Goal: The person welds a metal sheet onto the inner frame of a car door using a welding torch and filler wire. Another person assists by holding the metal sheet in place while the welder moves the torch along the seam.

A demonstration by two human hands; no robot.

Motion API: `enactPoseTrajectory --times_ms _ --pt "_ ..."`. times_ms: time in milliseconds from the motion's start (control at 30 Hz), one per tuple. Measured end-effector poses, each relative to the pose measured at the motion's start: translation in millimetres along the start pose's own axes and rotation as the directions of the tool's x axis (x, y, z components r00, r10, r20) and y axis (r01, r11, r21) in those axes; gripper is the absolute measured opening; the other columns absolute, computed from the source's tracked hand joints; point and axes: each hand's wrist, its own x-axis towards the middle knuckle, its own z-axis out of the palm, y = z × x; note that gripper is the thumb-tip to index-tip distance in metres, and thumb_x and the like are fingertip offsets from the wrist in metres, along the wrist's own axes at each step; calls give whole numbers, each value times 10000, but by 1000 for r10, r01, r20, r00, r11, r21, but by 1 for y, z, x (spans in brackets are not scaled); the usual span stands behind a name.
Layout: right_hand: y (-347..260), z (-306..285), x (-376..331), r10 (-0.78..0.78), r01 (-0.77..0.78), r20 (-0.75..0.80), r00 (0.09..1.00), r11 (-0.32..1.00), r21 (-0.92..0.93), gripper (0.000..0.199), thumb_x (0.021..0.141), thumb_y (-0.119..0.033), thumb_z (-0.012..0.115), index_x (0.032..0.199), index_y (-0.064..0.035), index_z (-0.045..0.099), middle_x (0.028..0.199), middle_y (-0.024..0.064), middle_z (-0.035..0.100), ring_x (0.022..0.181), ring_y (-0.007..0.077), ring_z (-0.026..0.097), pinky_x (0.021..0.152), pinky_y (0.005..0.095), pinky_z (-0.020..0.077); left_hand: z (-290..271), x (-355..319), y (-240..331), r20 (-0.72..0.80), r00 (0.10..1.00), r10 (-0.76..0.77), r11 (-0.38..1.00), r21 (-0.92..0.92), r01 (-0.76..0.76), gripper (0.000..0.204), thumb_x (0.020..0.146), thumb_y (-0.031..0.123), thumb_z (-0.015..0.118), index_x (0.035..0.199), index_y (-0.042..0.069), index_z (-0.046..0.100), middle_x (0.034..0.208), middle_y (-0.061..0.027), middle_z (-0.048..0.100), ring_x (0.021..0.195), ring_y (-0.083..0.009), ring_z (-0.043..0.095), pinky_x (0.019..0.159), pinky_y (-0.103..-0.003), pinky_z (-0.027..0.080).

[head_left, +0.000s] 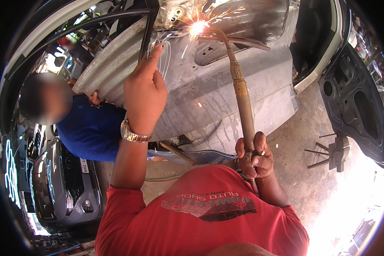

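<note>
In my right hand (257, 157), fingers closed round its lower end, is a brass welding torch (242, 96). Its bent tip reaches up to a bright glow with sparks (198, 29) on a bare metal car door panel (247, 72). My left hand (146, 96) pinches a thin, loosely looped filler wire (169, 51), whose end runs toward the glow. A gold watch sits on that wrist. Left of the glow, the seam is partly lost in the glare. A curved metal strip (254, 43) lies against the panel beside the torch tip.
Close on my left, a person in a blue shirt (89, 130) has a hand at the panel's edge. Behind them stands a dark car (68, 183). To the right are a black door trim (358, 102) and a metal stand (338, 153) on the concrete floor. A hose (162, 179) lies below the panel.
</note>
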Motion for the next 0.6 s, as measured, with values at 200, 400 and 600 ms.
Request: enactPoseTrajectory --times_ms 200,400,600 --pt "0 -1 -1 -1 1 0 1000 1000 -2 339 938 63 663 1036 -132 404 1142 360 539 434 166 579 333 242 473 2 1 -1 -2 1000 10 1000 7 -10 555 920 -69 585 1442 106 655 1302 -216 719 1008 -418 740 818 -442 604" --pt "2 -1 -1 -11 11 11 1000 1000 8 326 945 69 651 1050 -128 413 1149 363 534 453 174 600 345 240 489 1 2 0 0 1000 12 1000 7 -12 542 917 -69 588 1429 93 660 1293 -219 718 1003 -412 740 819 -441 604" --pt "0 -2 -1 -2 2 16 1000 1000 5 320 948 71 646 1061 -124 420 1156 366 531 467 178 611 350 238 495 3 2 -2 -4 1000 20 999 34 -20 545 913 -70 593 1430 90 659 1276 -207 724 950 -401 740 784 -443 597"
